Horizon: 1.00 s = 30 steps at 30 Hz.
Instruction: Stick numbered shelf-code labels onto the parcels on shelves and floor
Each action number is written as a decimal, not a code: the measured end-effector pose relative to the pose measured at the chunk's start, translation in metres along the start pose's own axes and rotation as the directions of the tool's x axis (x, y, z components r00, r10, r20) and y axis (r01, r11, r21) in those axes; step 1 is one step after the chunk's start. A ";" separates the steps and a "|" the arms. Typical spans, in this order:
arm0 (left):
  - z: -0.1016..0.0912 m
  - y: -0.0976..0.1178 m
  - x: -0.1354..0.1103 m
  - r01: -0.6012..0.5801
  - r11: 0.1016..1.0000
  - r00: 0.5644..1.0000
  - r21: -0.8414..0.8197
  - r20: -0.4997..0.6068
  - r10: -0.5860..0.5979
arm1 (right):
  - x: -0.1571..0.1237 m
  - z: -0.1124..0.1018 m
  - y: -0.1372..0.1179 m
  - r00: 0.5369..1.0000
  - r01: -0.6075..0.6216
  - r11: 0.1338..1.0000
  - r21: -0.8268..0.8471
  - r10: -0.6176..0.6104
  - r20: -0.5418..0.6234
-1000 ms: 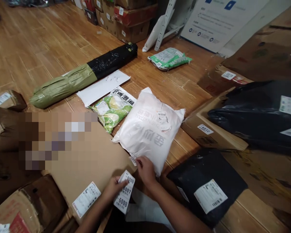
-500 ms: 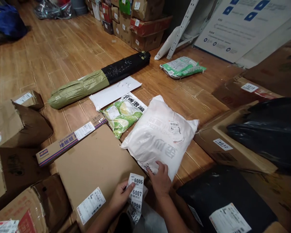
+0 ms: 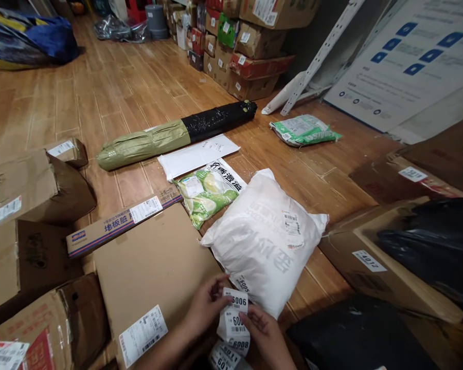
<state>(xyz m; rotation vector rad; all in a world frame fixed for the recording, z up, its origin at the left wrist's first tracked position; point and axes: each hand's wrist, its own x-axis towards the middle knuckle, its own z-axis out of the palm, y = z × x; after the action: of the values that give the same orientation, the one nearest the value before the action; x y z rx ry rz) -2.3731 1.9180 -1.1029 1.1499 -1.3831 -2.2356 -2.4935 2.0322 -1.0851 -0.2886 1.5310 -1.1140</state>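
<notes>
A strip of white number labels [image 3: 235, 329], printed 6006, 6008 and more, hangs between my two hands. My left hand [image 3: 208, 303] pinches its upper left edge by the 6006 label. Thumb and fingers of my right hand [image 3: 260, 326] close on the right edge, partly covering the label below 6006. Just beyond lies a plump white plastic parcel [image 3: 262, 241] with a 6005 label [image 3: 241, 282] stuck on its near corner. A large flat cardboard box [image 3: 154, 262] with a shipping label lies to the left, beneath my left forearm.
Beyond the box lie a long narrow carton [image 3: 119, 221], a green printed bag [image 3: 208, 190], a white envelope [image 3: 200, 154] and a long wrapped roll [image 3: 177, 133]. Cartons [image 3: 31, 190] crowd the left; a black bag [image 3: 362, 334] and an open box [image 3: 374, 257] stand right.
My right hand has left the white parcel's 6005 label and moved down to the label strip. My left hand has shifted right with the strip. The view has tilted slightly upward.
</notes>
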 end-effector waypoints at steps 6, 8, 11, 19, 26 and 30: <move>-0.008 0.016 0.004 -0.023 0.986 0.998 0.164 0.054 0.015 | 0.002 -0.009 0.006 0.995 0.057 0.988 -0.146 -0.069 -0.074; -0.007 0.015 0.004 -0.039 0.973 0.998 0.229 0.056 0.027 | 0.002 -0.008 0.006 0.985 0.065 0.987 -0.149 -0.087 -0.150; -0.004 0.010 0.005 -0.023 0.976 0.999 0.218 -0.018 0.028 | 0.001 -0.003 0.004 0.985 0.076 0.996 -0.045 -0.082 -0.153; -0.001 0.006 0.007 -0.083 0.993 0.994 0.082 -0.057 0.088 | 0.004 0.013 0.013 0.955 -0.019 1.000 0.018 0.023 -0.297; 0.000 -0.017 0.020 -0.109 0.991 0.985 0.081 -0.129 0.119 | 0.005 0.034 0.017 0.974 0.002 0.996 0.085 0.018 -0.227; -0.037 0.000 0.046 -0.185 0.931 0.930 0.314 -0.249 0.269 | -0.004 0.053 0.037 0.955 -0.077 0.993 0.087 0.099 -0.281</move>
<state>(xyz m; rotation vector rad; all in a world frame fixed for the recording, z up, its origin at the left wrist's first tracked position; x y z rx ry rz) -2.3754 1.8681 -1.1334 1.2684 -1.6528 -1.6680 -2.4320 2.0284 -1.1050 -0.0057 1.7319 -1.1767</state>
